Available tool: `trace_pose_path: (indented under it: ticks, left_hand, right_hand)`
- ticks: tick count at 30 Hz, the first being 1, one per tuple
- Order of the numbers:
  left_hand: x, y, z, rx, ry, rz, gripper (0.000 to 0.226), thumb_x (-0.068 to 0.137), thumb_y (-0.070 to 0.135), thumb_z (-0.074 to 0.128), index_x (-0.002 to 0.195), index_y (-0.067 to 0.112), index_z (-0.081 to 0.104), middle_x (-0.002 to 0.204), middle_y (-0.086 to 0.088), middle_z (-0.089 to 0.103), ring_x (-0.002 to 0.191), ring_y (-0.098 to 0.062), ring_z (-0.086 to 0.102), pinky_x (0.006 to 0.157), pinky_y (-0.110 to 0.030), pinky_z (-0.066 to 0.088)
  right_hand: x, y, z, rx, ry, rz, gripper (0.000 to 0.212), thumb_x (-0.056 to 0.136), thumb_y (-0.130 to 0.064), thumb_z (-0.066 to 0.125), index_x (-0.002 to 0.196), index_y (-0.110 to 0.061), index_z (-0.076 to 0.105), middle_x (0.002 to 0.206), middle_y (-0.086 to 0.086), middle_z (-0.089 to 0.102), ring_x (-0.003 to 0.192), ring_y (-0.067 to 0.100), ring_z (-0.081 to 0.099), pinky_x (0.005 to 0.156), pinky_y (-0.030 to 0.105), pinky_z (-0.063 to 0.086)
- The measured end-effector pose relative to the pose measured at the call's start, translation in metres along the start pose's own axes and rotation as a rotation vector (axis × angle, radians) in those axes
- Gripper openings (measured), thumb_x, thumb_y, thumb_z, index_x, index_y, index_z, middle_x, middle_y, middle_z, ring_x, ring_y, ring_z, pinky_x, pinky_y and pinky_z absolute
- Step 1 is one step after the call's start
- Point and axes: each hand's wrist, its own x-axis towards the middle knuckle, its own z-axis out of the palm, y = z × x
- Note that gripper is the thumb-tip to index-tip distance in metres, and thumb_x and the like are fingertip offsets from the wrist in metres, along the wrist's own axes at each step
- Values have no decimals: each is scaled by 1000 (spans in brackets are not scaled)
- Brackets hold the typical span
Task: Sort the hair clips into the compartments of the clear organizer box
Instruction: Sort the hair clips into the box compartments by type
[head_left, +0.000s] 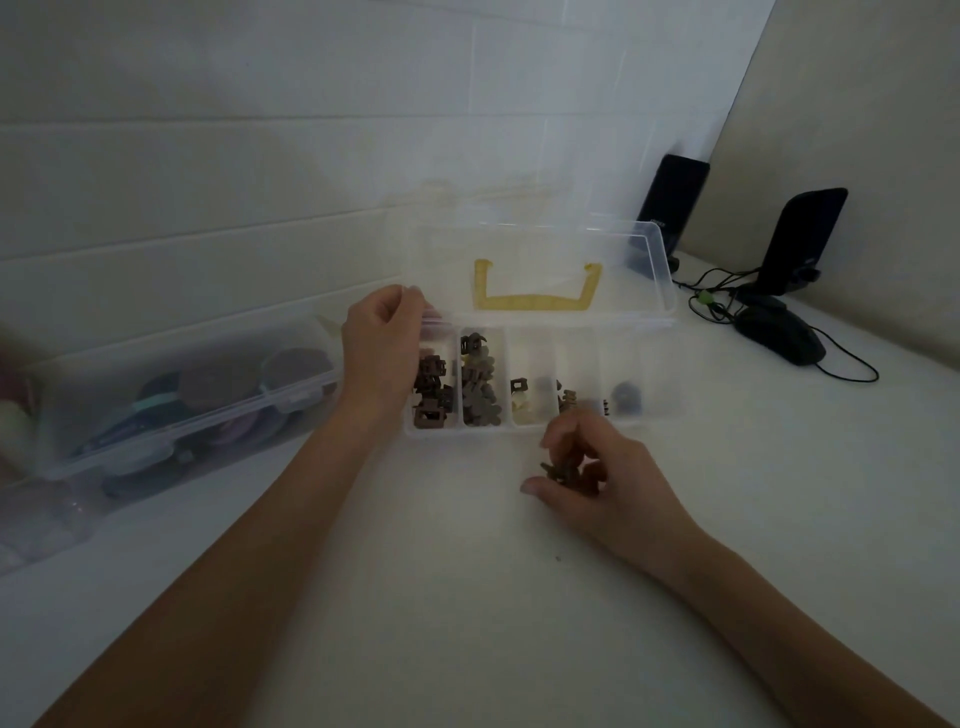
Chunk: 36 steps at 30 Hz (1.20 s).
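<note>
The clear organizer box (524, 427) lies open on the white table, its lid (540, 270) with a yellow handle (535, 299) tilted up behind it. Brown square clips (428, 395) fill the leftmost compartment, dark flower-shaped clips (478, 395) the second, and a few mixed clips (522, 397) lie in the ones to the right. My left hand (382, 353) grips the box's left end at the hinge corner. My right hand (597, 478) rests on the table just in front of the box, fingers closed around several small dark hair clips (563, 470).
A long clear storage case (171, 410) with round dark items sits at the left. Two black phones on stands (802, 244) and a dark mouse (779, 335) with cables stand at the back right, near the wall.
</note>
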Motion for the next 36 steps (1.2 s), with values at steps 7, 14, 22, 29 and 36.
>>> trace_pose_path:
  ticks: [7, 14, 22, 29, 36]
  left_hand:
    - [1, 0, -1, -17, -8, -14, 33, 90, 17, 47, 58, 16, 57, 62, 0, 60, 66, -17, 57, 62, -32, 51]
    - [0, 1, 0, -5, 4, 5, 35, 91, 17, 48, 57, 16, 56, 60, 0, 60, 62, -13, 55, 60, -29, 47]
    - [-2, 3, 0, 7, 7, 29, 34, 92, 15, 47, 59, 13, 56, 62, -1, 59, 62, -12, 53, 53, -14, 45]
    - [-1, 1, -1, 20, 11, 40, 33, 90, 16, 47, 60, 8, 57, 63, -5, 58, 64, -14, 53, 57, -20, 43]
    - [1, 0, 1, 27, 23, 39, 32, 91, 15, 47, 60, 12, 56, 60, 2, 56, 56, -6, 50, 51, -11, 41]
  right_hand:
    - [2, -4, 4, 282, 41, 84, 50, 67, -3, 81, 90, -23, 42, 91, -11, 73, 77, 16, 66, 66, 25, 52]
    - [-1, -5, 5, 373, 55, 113, 33, 69, 3, 77, 80, -15, 51, 80, -8, 75, 85, 11, 71, 75, 30, 53]
    - [5, -6, 5, 243, 153, 51, 30, 82, -8, 67, 93, -35, 68, 77, -21, 66, 60, 3, 58, 59, 15, 46]
    - [64, -31, 3, 10, 273, -64, 11, 83, -14, 69, 93, -18, 71, 70, -9, 57, 61, 2, 48, 59, 10, 36]
    - [86, -29, 6, -242, 191, -65, 20, 78, -32, 72, 79, -22, 55, 67, -11, 40, 61, 3, 39, 54, 16, 28]
